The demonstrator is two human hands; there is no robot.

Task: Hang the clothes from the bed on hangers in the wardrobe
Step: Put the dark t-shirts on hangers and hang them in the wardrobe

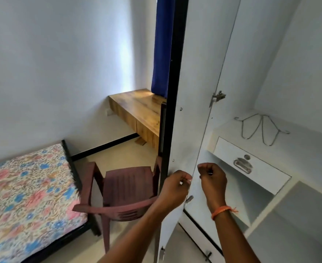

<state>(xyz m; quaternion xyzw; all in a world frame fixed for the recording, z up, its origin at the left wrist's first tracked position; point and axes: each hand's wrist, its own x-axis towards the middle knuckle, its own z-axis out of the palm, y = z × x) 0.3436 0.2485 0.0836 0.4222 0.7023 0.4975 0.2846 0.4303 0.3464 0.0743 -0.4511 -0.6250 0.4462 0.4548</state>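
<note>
Standing at the open wardrobe, the person has both hands raised in front of the door (192,92). The left hand (175,185) has its fingers curled at the door's edge, and something small and pale shows at its fingertips; whether it is pinching a thin thing or only touching the edge, I cannot tell. The right hand (212,177), with an orange thread (221,211) round the wrist, is also loosely curled, just beside the left and in front of the wardrobe's lower space; it may have hold of something thin, but that is not clear either.

Beyond the hands, inside the wardrobe, a drawer (251,166) with a metal handle sits under a shelf, and on that shelf lie wire hangers (260,130), bare, well above and to the right of the right hand. No garment hangs anywhere in view.

To the left, a brown chair (126,188) stands near the door, and past it the bed (23,196) shows only its flowered sheet; no clothes can be seen on the part in view. Farther off are a wooden desk (137,109) and a blue curtain (163,44).

By my judgement the task is at its very start: wardrobe opened, hangers untouched, no clothes fetched or hung yet.
</note>
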